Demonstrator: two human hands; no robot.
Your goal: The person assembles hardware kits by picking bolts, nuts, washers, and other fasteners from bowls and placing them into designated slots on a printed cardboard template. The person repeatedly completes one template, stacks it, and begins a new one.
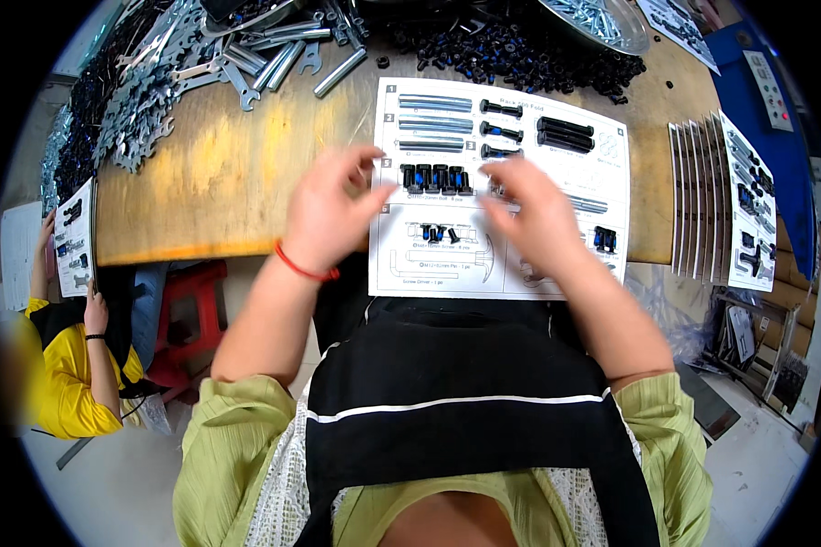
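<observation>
A white printed card [536,239] lies at the table's front edge, with hardware in marked panels. A row of short black bolts [438,180] with blue threads sits at its middle, between my hands. Above it are silver tubes [435,124] and longer black bolts [566,134]. Small black screws [440,234] lie lower down. My left hand [330,205] hovers by the card's left edge, thumb and fingers apart and slightly blurred. Over the card's right half, my right hand [536,208] has its fingers spread and hides part of the parts there. Neither hand visibly holds anything.
Wrenches [141,118] and loose steel tubes [340,73] are heaped at the far left. Black bolts [520,59] pile up behind the card, beside a metal tray [643,36] of silver screws. Similar cards [748,201] stand at right. A co-worker [77,365] at left holds another card.
</observation>
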